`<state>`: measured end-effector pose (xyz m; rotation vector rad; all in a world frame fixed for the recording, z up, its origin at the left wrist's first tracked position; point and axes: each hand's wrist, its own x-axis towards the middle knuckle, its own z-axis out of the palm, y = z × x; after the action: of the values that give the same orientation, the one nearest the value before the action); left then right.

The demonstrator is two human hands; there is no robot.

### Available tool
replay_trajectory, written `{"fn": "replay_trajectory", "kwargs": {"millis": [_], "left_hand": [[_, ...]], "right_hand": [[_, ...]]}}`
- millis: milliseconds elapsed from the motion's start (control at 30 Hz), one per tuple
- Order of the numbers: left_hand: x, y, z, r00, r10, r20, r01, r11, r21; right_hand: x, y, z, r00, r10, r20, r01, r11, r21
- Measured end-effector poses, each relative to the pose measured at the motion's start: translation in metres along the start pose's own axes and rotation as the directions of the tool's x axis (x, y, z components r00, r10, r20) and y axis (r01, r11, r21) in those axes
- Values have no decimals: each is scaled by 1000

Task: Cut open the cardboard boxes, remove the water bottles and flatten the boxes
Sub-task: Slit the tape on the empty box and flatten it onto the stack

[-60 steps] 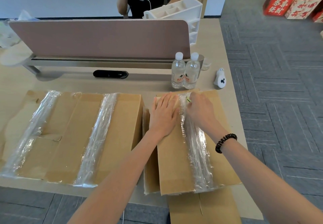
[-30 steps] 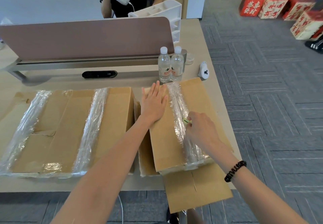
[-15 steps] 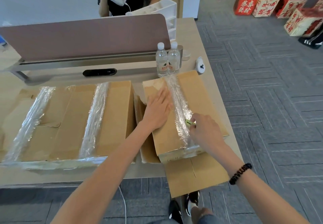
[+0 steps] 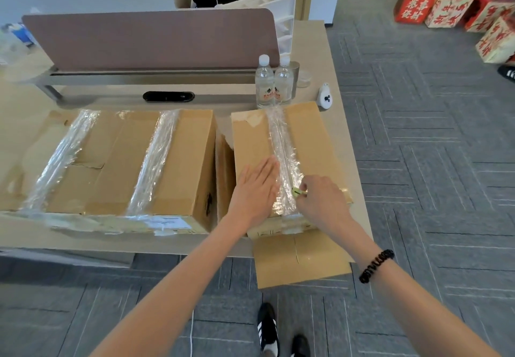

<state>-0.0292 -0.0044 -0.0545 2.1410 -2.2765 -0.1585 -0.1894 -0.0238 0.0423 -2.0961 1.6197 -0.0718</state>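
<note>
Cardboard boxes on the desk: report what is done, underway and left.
Done: two clear plastic water bottles stand outside the boxes; a flat cardboard sheet lies under the smaller brown box. Underway: the left hand presses that box while the right hand holds a small yellow-green cutter at its clear tape seam. Left: the large brown box, taped shut.

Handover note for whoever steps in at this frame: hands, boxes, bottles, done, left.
Left hand open, pressed flat on the small box.
Right hand grips a yellow-green cutter on that box's tape strip, near its front end.
Two water bottles stand on the table behind it; a flat cardboard piece lies underneath, overhanging the edge.
Done: apparently two bottles out.
Left: finish the cut, empty and flatten this box; the large box is taped shut.
</note>
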Motion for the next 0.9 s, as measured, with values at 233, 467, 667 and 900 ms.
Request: {"fn": "replay_trajectory", "kwargs": {"millis": [233, 467, 667, 900], "left_hand": [[0, 2, -2, 1000, -31, 3, 31, 999, -35], [0, 2, 0, 999, -33, -11, 33, 999, -7], [-1, 2, -2, 999, -36, 14, 37, 999, -1], [-12, 0, -13, 1000, 14, 2, -14, 997, -78]], "right_hand": [[-25, 12, 1, 999, -18, 38, 17, 999, 37], [-45, 27, 8, 999, -34, 14, 32, 993, 116], [-52, 37, 13, 999, -31, -20, 35, 977, 209], [-69, 67, 37, 999, -35, -29, 42, 960, 276]]}}
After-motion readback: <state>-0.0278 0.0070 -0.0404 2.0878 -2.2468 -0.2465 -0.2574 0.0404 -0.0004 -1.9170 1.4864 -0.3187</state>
